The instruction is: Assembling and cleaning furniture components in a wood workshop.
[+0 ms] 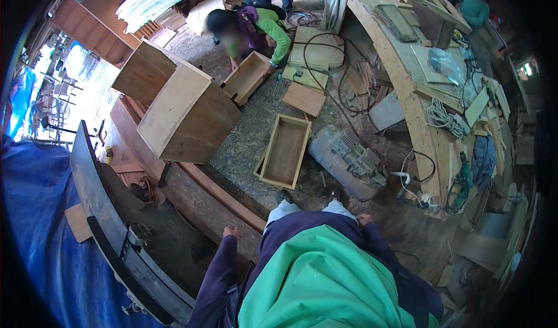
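My left hand (231, 231) hangs low at my side, beside a long brown wooden board (215, 226). Its fingers look curled in, with nothing seen in them. At my other hip hangs my right hand (364, 218), partly behind my sleeve, its fingers too small to make out. An open wooden drawer box (285, 150) lies on the floor just ahead of my feet. Next to it on the right is a grey electric motor or compressor (347, 156). Farther off, a crouching person (261, 25) in green and purple holds another wooden drawer (254, 79) by a wooden cabinet (189, 116).
A cluttered workbench (418, 118) curves along the right, bearing wood offcuts, coiled rope (444, 118) and a green power tool (464, 177). A dark hose (343, 89) loops over the floor. Left stand a metal-edged machine table (110, 223) and a blue tarp (40, 223). Other people stand farther back.
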